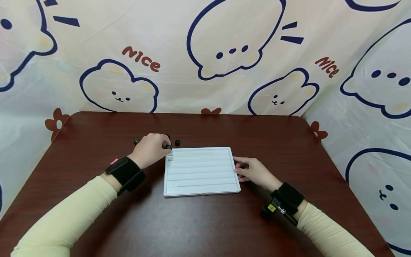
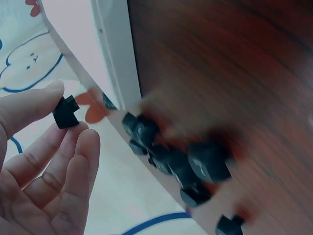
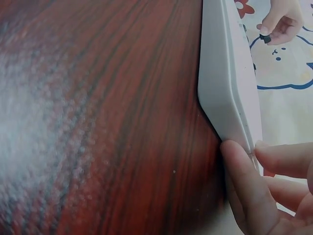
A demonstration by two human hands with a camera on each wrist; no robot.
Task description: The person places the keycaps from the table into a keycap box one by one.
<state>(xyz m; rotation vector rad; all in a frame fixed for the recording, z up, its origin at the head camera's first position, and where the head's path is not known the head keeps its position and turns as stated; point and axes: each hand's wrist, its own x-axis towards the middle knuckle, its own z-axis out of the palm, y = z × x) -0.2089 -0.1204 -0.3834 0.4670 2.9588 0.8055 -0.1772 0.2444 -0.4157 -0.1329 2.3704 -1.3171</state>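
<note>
My left hand (image 1: 150, 147) is at the far left corner of a flat white board (image 1: 200, 173) with several ridges across it. Between thumb and fingers it pinches a small black block (image 2: 65, 112) with a narrower end, held up off the table. More black blocks (image 2: 210, 161), some with faint pale marks, lie on the table beside the board in the left wrist view. At the board's right edge, my right hand (image 1: 253, 172) holds the rim between thumb and fingers (image 3: 247, 183). The board lies flat on the table.
The dark brown wooden table (image 1: 205, 225) reaches back to a pale cloth (image 1: 179, 85) printed with cartoon animals. One loose black block (image 1: 177, 142) lies just behind the board, another (image 1: 136, 142) left of it.
</note>
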